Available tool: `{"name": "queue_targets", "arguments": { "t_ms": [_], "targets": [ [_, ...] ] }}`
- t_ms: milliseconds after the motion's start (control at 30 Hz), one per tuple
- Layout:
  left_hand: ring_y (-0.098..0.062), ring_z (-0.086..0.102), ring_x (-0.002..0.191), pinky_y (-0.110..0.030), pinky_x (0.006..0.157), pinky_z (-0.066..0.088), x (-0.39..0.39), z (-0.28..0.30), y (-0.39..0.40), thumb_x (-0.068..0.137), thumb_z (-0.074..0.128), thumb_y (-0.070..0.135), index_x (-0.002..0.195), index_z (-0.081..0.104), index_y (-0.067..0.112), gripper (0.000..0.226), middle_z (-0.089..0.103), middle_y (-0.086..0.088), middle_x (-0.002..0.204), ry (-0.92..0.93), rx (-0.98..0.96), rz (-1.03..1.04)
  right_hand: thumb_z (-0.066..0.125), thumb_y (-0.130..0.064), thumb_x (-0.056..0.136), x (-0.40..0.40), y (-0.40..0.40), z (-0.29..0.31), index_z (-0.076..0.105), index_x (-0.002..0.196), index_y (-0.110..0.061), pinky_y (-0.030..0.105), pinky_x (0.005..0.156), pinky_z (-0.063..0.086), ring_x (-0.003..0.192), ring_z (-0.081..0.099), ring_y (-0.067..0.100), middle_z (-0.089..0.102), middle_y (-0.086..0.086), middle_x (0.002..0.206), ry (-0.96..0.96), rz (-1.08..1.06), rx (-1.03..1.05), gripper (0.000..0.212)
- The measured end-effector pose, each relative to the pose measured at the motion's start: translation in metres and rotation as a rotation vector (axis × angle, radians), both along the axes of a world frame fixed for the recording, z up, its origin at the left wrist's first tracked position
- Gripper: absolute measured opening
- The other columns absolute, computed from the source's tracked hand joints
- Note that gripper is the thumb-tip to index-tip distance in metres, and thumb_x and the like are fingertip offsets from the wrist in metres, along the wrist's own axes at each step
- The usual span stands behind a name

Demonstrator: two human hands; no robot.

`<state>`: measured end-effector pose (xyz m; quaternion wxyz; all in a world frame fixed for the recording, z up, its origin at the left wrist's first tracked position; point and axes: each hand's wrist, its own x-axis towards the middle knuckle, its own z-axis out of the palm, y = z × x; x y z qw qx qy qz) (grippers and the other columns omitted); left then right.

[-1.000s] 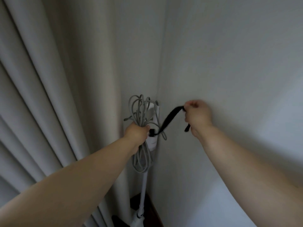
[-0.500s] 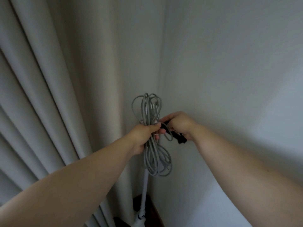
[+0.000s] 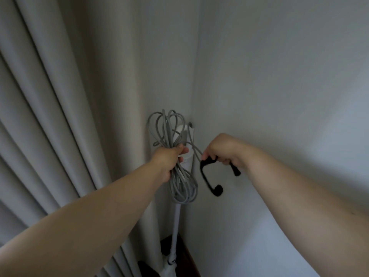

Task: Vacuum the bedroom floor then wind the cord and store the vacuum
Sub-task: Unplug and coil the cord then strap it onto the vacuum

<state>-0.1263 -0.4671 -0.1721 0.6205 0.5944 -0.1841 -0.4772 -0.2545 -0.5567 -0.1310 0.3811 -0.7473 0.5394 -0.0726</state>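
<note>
A white stick vacuum (image 3: 175, 226) stands upright in the room's corner, its handle top (image 3: 184, 129) near the wall. My left hand (image 3: 169, 156) grips a bundle of grey cord (image 3: 169, 136) coiled in long loops against the vacuum's handle. My right hand (image 3: 223, 150) pinches a black strap (image 3: 207, 176), which hangs in a curve below it with one end curled and the other sticking out past my wrist. One grey cord strand runs from the bundle to the strap.
Grey curtains (image 3: 60, 116) hang in folds on the left, close beside the vacuum. Pale walls (image 3: 279, 76) meet in the corner behind it. A dark wooden floor strip (image 3: 185, 254) shows at the vacuum's base.
My right hand has pulled away from the cord bundle to the right, drawing the black strap out with it. The bundle has shifted back against the vacuum's handle.
</note>
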Motion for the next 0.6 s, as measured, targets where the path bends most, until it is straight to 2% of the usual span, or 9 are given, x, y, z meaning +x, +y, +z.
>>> {"name": "queue_targets", "arguments": {
  "t_ms": [67, 167, 233, 300, 367, 433, 533, 600],
  "targets": [
    [-0.005, 0.052, 0.056, -0.02, 0.052, 0.048, -0.005, 0.0, 0.0, 0.1, 0.053, 0.02, 0.088, 0.065, 0.012, 0.019, 0.067, 0.004, 0.086, -0.011, 0.01, -0.035, 0.058, 0.0, 0.08, 0.003, 0.005, 0.0, 0.075, 0.09, -0.001, 0.022, 0.046, 0.027, 0.054, 0.034, 0.019, 0.051, 0.011, 0.072, -0.093, 0.038, 0.031, 0.02],
    [-0.007, 0.051, 0.059, -0.019, 0.049, 0.047, -0.013, 0.0, 0.001, 0.099, 0.054, 0.022, 0.087, 0.068, 0.011, 0.022, 0.065, -0.001, 0.091, -0.007, 0.0, -0.108, 0.057, 0.0, 0.086, 0.008, 0.011, -0.008, 0.073, 0.086, -0.007, 0.022, 0.045, 0.031, 0.057, 0.044, 0.019, 0.06, 0.015, 0.079, -0.057, 0.1, 0.037, 0.017],
    [-0.007, 0.052, 0.049, -0.016, 0.044, 0.047, -0.015, 0.001, 0.003, 0.098, 0.055, 0.021, 0.084, 0.068, 0.01, 0.022, 0.063, -0.002, 0.086, 0.023, -0.019, -0.113, 0.06, -0.003, 0.085, 0.007, 0.009, -0.014, 0.073, 0.092, -0.002, 0.021, 0.047, 0.034, 0.062, 0.049, 0.02, 0.063, 0.016, 0.082, -0.045, 0.052, 0.009, 0.014],
    [-0.007, 0.051, 0.051, -0.019, 0.05, 0.048, -0.014, 0.001, 0.003, 0.097, 0.057, 0.021, 0.085, 0.067, 0.01, 0.019, 0.064, 0.001, 0.082, 0.032, -0.018, -0.096, 0.061, -0.005, 0.082, 0.003, 0.002, -0.015, 0.072, 0.092, 0.003, 0.022, 0.053, 0.039, 0.067, 0.054, 0.023, 0.066, 0.016, 0.084, -0.114, -0.084, -0.122, 0.017],
    [-0.008, 0.046, 0.058, -0.023, 0.058, 0.046, -0.01, 0.001, 0.003, 0.097, 0.057, 0.02, 0.086, 0.065, 0.013, 0.015, 0.065, 0.004, 0.082, 0.005, -0.013, -0.077, 0.056, -0.006, 0.082, -0.004, -0.004, -0.008, 0.068, 0.083, -0.005, 0.023, 0.062, 0.041, 0.078, 0.059, 0.025, 0.066, 0.012, 0.085, -0.227, -0.262, -0.331, 0.012],
    [-0.008, 0.045, 0.059, -0.022, 0.06, 0.044, -0.007, 0.001, 0.005, 0.097, 0.056, 0.018, 0.085, 0.064, 0.013, 0.015, 0.065, 0.005, 0.078, -0.02, -0.02, -0.068, 0.051, -0.006, 0.086, -0.008, -0.011, -0.001, 0.068, 0.09, -0.009, 0.026, 0.069, 0.042, 0.09, 0.062, 0.027, 0.067, 0.011, 0.093, -0.316, -0.391, -0.505, 0.017],
    [-0.007, 0.045, 0.057, -0.021, 0.06, 0.045, -0.006, 0.002, 0.008, 0.097, 0.056, 0.018, 0.092, 0.065, 0.011, 0.012, 0.067, 0.011, 0.062, -0.018, -0.033, -0.074, 0.046, 0.003, 0.085, 0.0, -0.016, 0.001, 0.068, 0.104, -0.006, 0.027, 0.083, 0.047, 0.101, 0.062, 0.028, 0.068, 0.012, 0.108, -0.482, -0.43, -0.569, 0.03],
    [-0.008, 0.045, 0.058, -0.026, 0.065, 0.048, -0.006, 0.002, 0.008, 0.097, 0.056, 0.018, 0.099, 0.065, 0.01, 0.012, 0.066, 0.014, 0.054, -0.021, -0.035, -0.072, 0.047, 0.004, 0.086, 0.007, -0.016, 0.004, 0.066, 0.107, -0.004, 0.024, 0.084, 0.045, 0.098, 0.062, 0.026, 0.067, 0.012, 0.107, -0.586, -0.456, -0.59, 0.029]
  ]
}}
